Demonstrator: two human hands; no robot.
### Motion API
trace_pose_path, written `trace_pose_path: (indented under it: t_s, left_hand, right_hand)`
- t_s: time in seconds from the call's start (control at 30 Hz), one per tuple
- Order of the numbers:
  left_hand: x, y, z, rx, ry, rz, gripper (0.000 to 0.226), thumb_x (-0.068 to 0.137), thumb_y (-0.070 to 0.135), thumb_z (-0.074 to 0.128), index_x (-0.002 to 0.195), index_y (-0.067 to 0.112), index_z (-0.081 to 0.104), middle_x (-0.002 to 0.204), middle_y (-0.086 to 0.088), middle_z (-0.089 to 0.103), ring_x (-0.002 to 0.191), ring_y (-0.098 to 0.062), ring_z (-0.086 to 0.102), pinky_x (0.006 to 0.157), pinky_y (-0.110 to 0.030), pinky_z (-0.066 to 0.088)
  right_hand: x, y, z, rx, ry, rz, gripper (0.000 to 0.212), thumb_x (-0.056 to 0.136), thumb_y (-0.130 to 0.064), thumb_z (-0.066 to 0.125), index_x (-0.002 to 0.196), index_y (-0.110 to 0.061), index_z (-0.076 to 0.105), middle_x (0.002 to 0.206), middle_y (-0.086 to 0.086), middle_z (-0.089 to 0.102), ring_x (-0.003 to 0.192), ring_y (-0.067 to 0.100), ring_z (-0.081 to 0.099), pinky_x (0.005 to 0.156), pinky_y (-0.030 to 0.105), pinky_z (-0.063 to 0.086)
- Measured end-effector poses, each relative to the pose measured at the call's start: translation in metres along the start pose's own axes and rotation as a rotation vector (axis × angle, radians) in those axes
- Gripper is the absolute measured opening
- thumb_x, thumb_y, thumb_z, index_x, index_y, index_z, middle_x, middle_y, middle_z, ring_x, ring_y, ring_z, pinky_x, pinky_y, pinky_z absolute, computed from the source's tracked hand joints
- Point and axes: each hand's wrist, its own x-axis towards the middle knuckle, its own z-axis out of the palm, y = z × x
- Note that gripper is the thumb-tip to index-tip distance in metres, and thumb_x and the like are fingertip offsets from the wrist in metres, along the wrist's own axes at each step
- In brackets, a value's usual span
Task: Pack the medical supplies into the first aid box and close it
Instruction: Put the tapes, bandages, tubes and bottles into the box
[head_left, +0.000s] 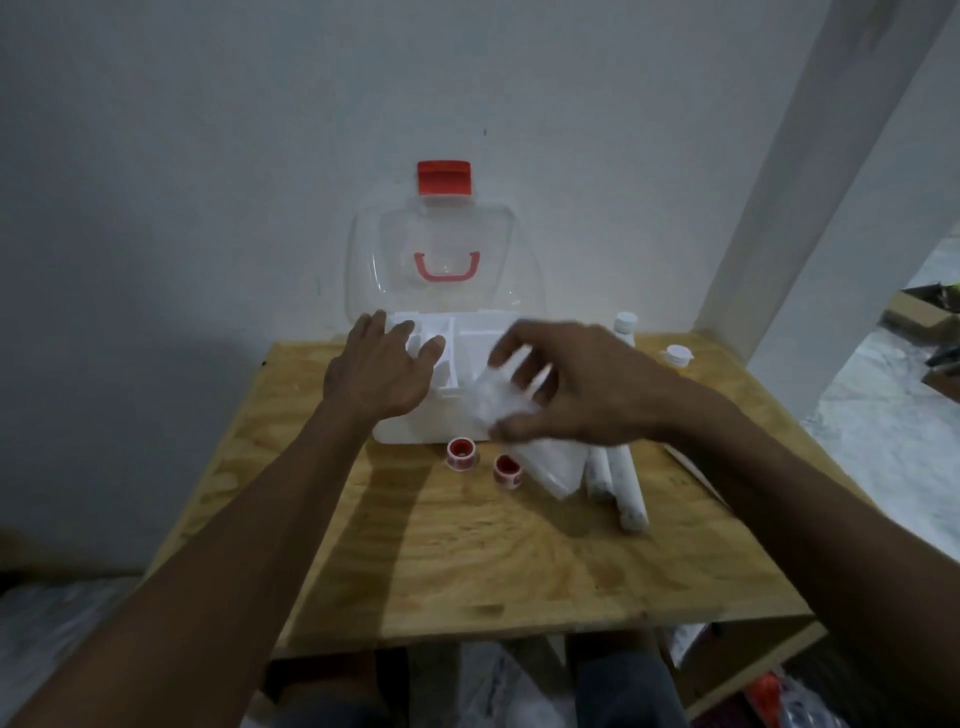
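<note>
Two hands are over the first aid box (415, 426), which sits at the back of the plywood table (467, 561) against the wall. Left hand (382, 371) is spread flat with fingers apart, resting on the box's left rim and covering that corner. Right hand (576, 382) is pinched around a crinkly clear plastic packet (498, 402), motion-blurred, so what's inside is hard to make out, maybe gauze. It hides most of the right compartment.

White plastic box, white dividers inside, see-through lid (441, 260) standing upright with a red latch (444, 177) on top and a red handle (445, 266).

In front of the box are two small red-and-white tape rolls (460, 453), a flat packet (556, 462) and white rolled bandages (623, 483). Two white-capped bottles (625, 326) peek out behind the right wrist. No readable labels anywhere.
</note>
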Motion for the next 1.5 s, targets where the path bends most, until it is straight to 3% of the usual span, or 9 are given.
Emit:
trace_pose_path:
  t_s: [0.1, 0.27, 0.43, 0.67, 0.87, 1.17, 1.3, 1.43, 1.5]
  left_hand:
    - [0.002, -0.002, 0.000, 0.011, -0.040, 0.003, 0.073, 0.092, 0.069, 0.018, 0.151, 0.027, 0.026, 0.164, -0.003, 0.010, 0.150, -0.024, 0.003, 0.115, -0.059, 0.019]
    - [0.008, 0.002, -0.006, -0.001, -0.067, -0.008, 0.076, 0.089, 0.072, 0.011, 0.151, 0.030, 0.024, 0.163, -0.001, 0.011, 0.150, -0.026, 0.005, 0.114, -0.064, 0.016]
    - [0.014, 0.005, -0.009, 0.021, -0.065, 0.042, 0.077, 0.090, 0.071, 0.006, 0.152, 0.028, 0.022, 0.163, -0.001, 0.014, 0.150, -0.026, 0.006, 0.116, -0.061, 0.016]
    - [0.014, 0.000, -0.001, 0.051, -0.044, 0.045, 0.074, 0.092, 0.066, 0.003, 0.153, 0.028, 0.020, 0.163, 0.002, 0.011, 0.151, -0.022, 0.003, 0.116, -0.060, 0.018]
    - [0.013, -0.001, 0.002, 0.066, -0.033, 0.059, 0.071, 0.093, 0.064, 0.003, 0.153, 0.030, 0.018, 0.164, 0.004, 0.008, 0.151, -0.021, 0.001, 0.116, -0.059, 0.019]
    - [0.012, 0.000, 0.000, 0.086, -0.030, 0.070, 0.075, 0.089, 0.066, 0.000, 0.153, 0.031, 0.018, 0.164, 0.004, 0.007, 0.151, -0.021, 0.001, 0.115, -0.059, 0.022]
    - [0.011, 0.000, 0.000, 0.072, -0.038, 0.059, 0.071, 0.092, 0.064, 0.002, 0.153, 0.030, 0.017, 0.164, 0.004, 0.007, 0.151, -0.020, -0.001, 0.116, -0.059, 0.020]
    - [0.010, 0.001, -0.001, 0.060, -0.039, 0.058, 0.070, 0.093, 0.063, 0.003, 0.153, 0.029, 0.017, 0.164, 0.003, 0.007, 0.151, -0.020, -0.001, 0.116, -0.059, 0.020]
    - [0.010, 0.001, -0.001, 0.055, -0.043, 0.056, 0.068, 0.094, 0.061, 0.004, 0.153, 0.029, 0.017, 0.164, 0.003, 0.007, 0.151, -0.020, -0.001, 0.116, -0.058, 0.019]
  right_hand:
    - [0.027, -0.005, -0.020, 0.036, 0.214, 0.026, 0.057, 0.074, -0.049, 0.077, 0.123, -0.030, 0.055, 0.112, -0.015, 0.058, 0.078, -0.006, 0.057, 0.068, 0.010, 0.044]
    - [0.085, 0.002, -0.022, 0.028, 0.405, 0.171, 0.059, 0.078, -0.044, 0.075, 0.128, -0.022, 0.053, 0.133, 0.002, 0.057, 0.108, 0.019, 0.058, 0.083, 0.027, 0.046]
    - [0.113, 0.013, -0.004, -0.072, 0.340, 0.282, 0.061, 0.080, -0.038, 0.075, 0.131, -0.014, 0.051, 0.132, 0.008, 0.057, 0.110, 0.025, 0.059, 0.080, 0.028, 0.043]
    - [0.131, 0.031, 0.036, -0.170, 0.152, 0.383, 0.059, 0.075, -0.042, 0.078, 0.120, -0.011, 0.054, 0.115, 0.010, 0.060, 0.088, 0.023, 0.057, 0.069, 0.029, 0.045]
    - [0.139, 0.040, 0.059, -0.153, 0.075, 0.392, 0.049, 0.075, -0.029, 0.080, 0.114, -0.008, 0.059, 0.108, 0.009, 0.066, 0.079, 0.018, 0.056, 0.072, 0.027, 0.051]
    - [0.145, 0.044, 0.075, -0.190, 0.002, 0.426, 0.046, 0.074, -0.022, 0.079, 0.115, -0.010, 0.061, 0.107, 0.008, 0.067, 0.090, 0.020, 0.063, 0.072, 0.025, 0.048]
    - [0.146, 0.042, 0.065, -0.112, -0.024, 0.467, 0.030, 0.087, -0.020, 0.067, 0.112, -0.006, 0.060, 0.105, 0.009, 0.066, 0.082, 0.017, 0.056, 0.069, 0.025, 0.046]
    - [0.143, 0.035, 0.050, 0.028, -0.024, 0.489, 0.023, 0.095, -0.018, 0.054, 0.106, 0.001, 0.062, 0.081, 0.006, 0.060, 0.072, 0.018, 0.058, 0.072, 0.029, 0.054]
    - [0.138, 0.030, 0.043, 0.098, -0.047, 0.499, 0.027, 0.098, -0.017, 0.047, 0.107, 0.004, 0.062, 0.094, 0.012, 0.065, 0.079, 0.024, 0.063, 0.081, 0.033, 0.056]
